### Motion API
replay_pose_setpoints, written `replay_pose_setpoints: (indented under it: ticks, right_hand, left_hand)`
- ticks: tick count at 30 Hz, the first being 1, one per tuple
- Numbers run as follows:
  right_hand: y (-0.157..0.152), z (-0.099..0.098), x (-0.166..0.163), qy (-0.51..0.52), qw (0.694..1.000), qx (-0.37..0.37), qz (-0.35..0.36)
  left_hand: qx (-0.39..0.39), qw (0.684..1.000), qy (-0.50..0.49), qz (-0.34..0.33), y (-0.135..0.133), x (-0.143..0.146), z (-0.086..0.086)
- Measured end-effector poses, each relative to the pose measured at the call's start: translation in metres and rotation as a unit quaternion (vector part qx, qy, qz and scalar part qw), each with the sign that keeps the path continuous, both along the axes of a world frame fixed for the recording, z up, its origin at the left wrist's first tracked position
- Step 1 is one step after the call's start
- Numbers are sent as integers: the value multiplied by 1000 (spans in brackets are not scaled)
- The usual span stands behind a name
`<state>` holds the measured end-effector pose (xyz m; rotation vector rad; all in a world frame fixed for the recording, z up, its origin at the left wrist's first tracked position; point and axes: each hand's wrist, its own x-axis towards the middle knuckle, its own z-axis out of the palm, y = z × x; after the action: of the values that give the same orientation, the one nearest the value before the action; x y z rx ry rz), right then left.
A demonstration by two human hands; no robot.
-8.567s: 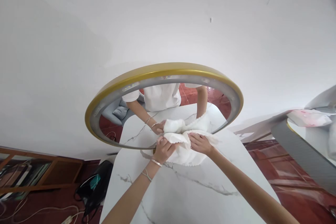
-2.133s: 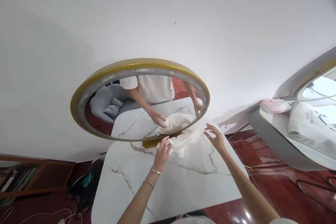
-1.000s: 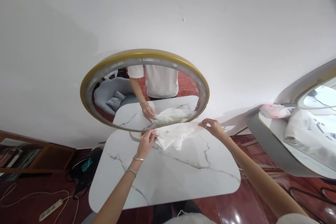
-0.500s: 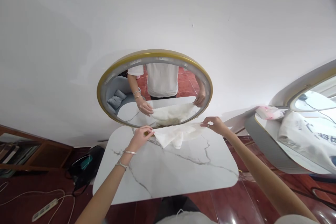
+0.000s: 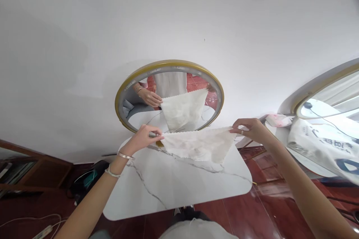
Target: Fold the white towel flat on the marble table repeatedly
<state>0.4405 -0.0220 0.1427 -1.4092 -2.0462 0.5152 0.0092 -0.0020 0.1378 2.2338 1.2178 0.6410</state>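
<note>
A thin white cloth (image 5: 198,146) with a scalloped edge hangs stretched between my two hands, over the far part of a white marble-patterned table (image 5: 179,186). My left hand (image 5: 146,136) pinches its upper left corner between thumb and fingers. At the upper right corner, my right hand (image 5: 248,129) is closed on the cloth the same way. Behind the cloth, an oval gold-framed mirror (image 5: 169,63) reflects the hands and the spread cloth. The mirror's lower edge is partly hidden by the cloth.
To the right stands a second table with a printed white cloth bag (image 5: 322,143) and a pink-and-white packet (image 5: 279,120), below another mirror (image 5: 331,101). At left are a wooden shelf (image 5: 42,173), a black bag (image 5: 95,171) and a power strip (image 5: 43,232) on the red floor.
Both hands have lifted the cloth and drawn its corners further apart. Crumpled on the table before, it now hangs spread out. My view has shifted slightly.
</note>
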Motion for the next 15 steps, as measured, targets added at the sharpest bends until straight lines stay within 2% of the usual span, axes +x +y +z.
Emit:
replay_pose_setpoints:
  ticks: [6, 11, 15]
  right_hand:
    - [-21, 13, 9, -35, 999, 21, -20]
    - [-24, 7, 7, -79, 996, 47, -7]
    - [-26, 3, 5, -55, 994, 92, -9]
  left_hand:
    - [-4, 999, 2, -50, 1, 2, 14]
    - [125, 986, 96, -51, 2, 17, 19]
    - [152, 986, 70, -11, -1, 24, 14]
